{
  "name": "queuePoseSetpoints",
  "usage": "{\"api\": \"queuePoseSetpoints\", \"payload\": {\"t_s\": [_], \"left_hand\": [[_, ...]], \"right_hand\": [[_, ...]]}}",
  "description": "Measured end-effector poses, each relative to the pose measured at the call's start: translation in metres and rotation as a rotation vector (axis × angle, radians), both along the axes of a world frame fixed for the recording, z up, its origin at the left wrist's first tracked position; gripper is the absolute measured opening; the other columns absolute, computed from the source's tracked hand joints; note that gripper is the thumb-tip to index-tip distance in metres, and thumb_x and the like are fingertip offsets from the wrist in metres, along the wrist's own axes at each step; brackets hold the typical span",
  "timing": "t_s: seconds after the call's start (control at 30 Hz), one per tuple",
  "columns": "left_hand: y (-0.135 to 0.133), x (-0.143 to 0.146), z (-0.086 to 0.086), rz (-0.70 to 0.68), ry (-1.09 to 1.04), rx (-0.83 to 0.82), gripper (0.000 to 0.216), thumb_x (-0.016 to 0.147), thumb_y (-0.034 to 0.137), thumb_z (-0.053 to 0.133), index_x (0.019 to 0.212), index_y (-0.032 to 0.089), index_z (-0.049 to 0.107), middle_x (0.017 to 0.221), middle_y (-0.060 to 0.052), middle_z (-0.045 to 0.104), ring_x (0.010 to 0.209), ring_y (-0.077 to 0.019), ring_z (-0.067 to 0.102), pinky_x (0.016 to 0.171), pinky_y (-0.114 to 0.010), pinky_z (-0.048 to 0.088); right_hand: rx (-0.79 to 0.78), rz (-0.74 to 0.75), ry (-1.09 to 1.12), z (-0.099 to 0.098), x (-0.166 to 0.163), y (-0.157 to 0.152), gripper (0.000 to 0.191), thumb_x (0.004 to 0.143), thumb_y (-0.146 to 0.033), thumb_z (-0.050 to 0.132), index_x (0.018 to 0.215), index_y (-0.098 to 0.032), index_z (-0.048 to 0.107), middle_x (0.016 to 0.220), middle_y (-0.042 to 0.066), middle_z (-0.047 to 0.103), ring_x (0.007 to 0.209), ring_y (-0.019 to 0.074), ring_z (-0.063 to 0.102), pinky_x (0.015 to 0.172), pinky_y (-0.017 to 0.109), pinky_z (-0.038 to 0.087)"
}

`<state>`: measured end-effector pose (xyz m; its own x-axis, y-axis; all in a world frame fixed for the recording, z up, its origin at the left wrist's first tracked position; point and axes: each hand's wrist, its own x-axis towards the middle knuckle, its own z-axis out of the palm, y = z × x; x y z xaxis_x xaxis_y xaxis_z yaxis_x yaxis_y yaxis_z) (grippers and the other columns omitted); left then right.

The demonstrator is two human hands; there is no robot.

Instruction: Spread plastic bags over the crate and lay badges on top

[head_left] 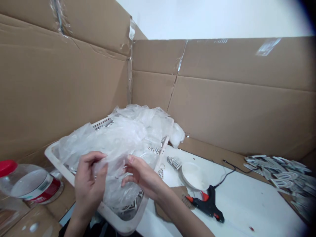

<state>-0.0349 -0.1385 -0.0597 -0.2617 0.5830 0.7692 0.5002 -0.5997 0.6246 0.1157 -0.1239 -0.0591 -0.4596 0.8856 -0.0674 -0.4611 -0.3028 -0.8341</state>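
Left of the left hand [90, 184] lies a clear jar [29, 186] with a red lid. That hand's fingers pinch a fold of the crumpled clear plastic bag [123, 138], which fills the white basket [56, 158] under both hands. The right hand [142, 176] curls around the same plastic. To its right sit a white dish [194, 176], a black glue gun [208, 204], and farther off, a pile of patches [283, 174].

Our left hand [89, 186] and right hand [143, 177] were bare, and so were both forearms [182, 215] down to the near edge of the view. Our fingers [93, 155] were slender, with short, plain nails trimmed close to the tips.
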Motion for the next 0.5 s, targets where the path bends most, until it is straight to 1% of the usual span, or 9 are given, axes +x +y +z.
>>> {"api": "queuePoseSetpoints", "payload": {"t_s": [0.07, 0.1, 0.17, 0.2, 0.27, 0.3, 0.37, 0.43, 0.5], "left_hand": [[-0.001, 0.000, -0.003, -0.188, 0.201, 0.029, 0.009, 0.078, 0.018, 0.059, 0.086, 0.022, 0.057, 0.075, -0.001, 0.059, 0.070, -0.0164, 0.056, 0.063, -0.027, 0.047], [-0.002, 0.000, -0.004, -0.295, 0.262, 0.016, 0.009, 0.078, 0.017, 0.059, 0.085, 0.023, 0.057, 0.072, -0.001, 0.059, 0.068, -0.0162, 0.057, 0.061, -0.026, 0.047], [-0.003, -0.002, -0.005, -0.426, 0.257, -0.048, 0.005, 0.081, 0.017, 0.057, 0.082, 0.022, 0.057, 0.067, 0.000, 0.060, 0.063, -0.0155, 0.059, 0.059, -0.026, 0.049], [-0.005, -0.003, -0.005, -0.436, 0.201, -0.092, 0.004, 0.083, 0.018, 0.056, 0.082, 0.022, 0.056, 0.064, 0.001, 0.060, 0.059, -0.0146, 0.059, 0.057, -0.025, 0.049], [-0.006, -0.006, -0.004, -0.381, 0.056, -0.143, 0.003, 0.086, 0.021, 0.055, 0.084, 0.022, 0.056, 0.058, 0.003, 0.059, 0.050, -0.0124, 0.057, 0.050, -0.023, 0.047], [-0.006, -0.008, -0.003, -0.338, -0.005, -0.152, 0.002, 0.087, 0.022, 0.056, 0.085, 0.022, 0.056, 0.055, 0.004, 0.058, 0.046, -0.0117, 0.055, 0.047, -0.022, 0.045], [-0.004, -0.012, -0.003, -0.307, -0.059, -0.122, 0.002, 0.087, 0.025, 0.057, 0.086, 0.022, 0.058, 0.052, 0.006, 0.055, 0.041, -0.0104, 0.051, 0.042, -0.020, 0.041], [0.000, -0.013, -0.002, -0.297, -0.010, -0.111, 0.007, 0.085, 0.029, 0.061, 0.085, 0.023, 0.060, 0.056, 0.005, 0.056, 0.044, -0.0103, 0.051, 0.044, -0.021, 0.043], [0.004, -0.012, 0.001, -0.248, 0.026, -0.153, 0.020, 0.077, 0.039, 0.069, 0.086, 0.023, 0.062, 0.070, 0.001, 0.062, 0.060, -0.0137, 0.059, 0.056, -0.024, 0.049]], "right_hand": [[0.013, -0.079, -0.020, 0.000, -0.004, 0.000, 0.037, 0.065, -0.049, 0.077, 0.075, -0.017, 0.061, 0.069, -0.001, 0.056, 0.061, 0.0110, 0.052, 0.055, 0.023, 0.047], [0.008, -0.115, -0.026, 0.001, -0.003, 0.001, 0.036, 0.063, -0.047, 0.078, 0.073, -0.017, 0.061, 0.066, -0.002, 0.056, 0.057, 0.0101, 0.051, 0.054, 0.023, 0.046], [-0.015, -0.134, -0.007, 0.004, 0.003, 0.004, 0.036, 0.058, -0.044, 0.082, 0.071, -0.017, 0.060, 0.063, -0.003, 0.056, 0.055, 0.0096, 0.050, 0.054, 0.022, 0.044], [-0.022, -0.131, 0.013, 0.005, 0.007, 0.006, 0.037, 0.055, -0.041, 0.083, 0.070, -0.018, 0.059, 0.063, -0.003, 0.057, 0.056, 0.0097, 0.051, 0.055, 0.022, 0.044], [-0.010, -0.161, 0.049, 0.009, 0.017, 0.009, 0.039, 0.054, -0.039, 0.085, 0.067, -0.019, 0.054, 0.063, -0.004, 0.057, 0.057, 0.0096, 0.052, 0.055, 0.022, 0.044], [0.007, -0.210, 0.058, 0.011, 0.021, 0.011, 0.041, 0.054, -0.039, 0.084, 0.066, -0.019, 0.051, 0.062, -0.004, 0.055, 0.055, 0.0092, 0.050, 0.054, 0.021, 0.044], [0.042, -0.345, 0.049, 0.014, 0.027, 0.014, 0.041, 0.057, -0.041, 0.082, 0.068, -0.021, 0.048, 0.061, -0.006, 0.051, 0.053, 0.0089, 0.046, 0.052, 0.021, 0.043], [0.082, -0.471, -0.001, 0.014, 0.028, 0.017, 0.037, 0.062, -0.043, 0.078, 0.075, -0.022, 0.050, 0.065, -0.006, 0.049, 0.055, 0.0097, 0.045, 0.053, 0.022, 0.043], [0.152, -0.544, -0.089, 0.012, 0.024, 0.017, 0.033, 0.069, -0.045, 0.071, 0.082, -0.023, 0.051, 0.071, -0.004, 0.050, 0.061, 0.0112, 0.048, 0.057, 0.023, 0.044]]}}
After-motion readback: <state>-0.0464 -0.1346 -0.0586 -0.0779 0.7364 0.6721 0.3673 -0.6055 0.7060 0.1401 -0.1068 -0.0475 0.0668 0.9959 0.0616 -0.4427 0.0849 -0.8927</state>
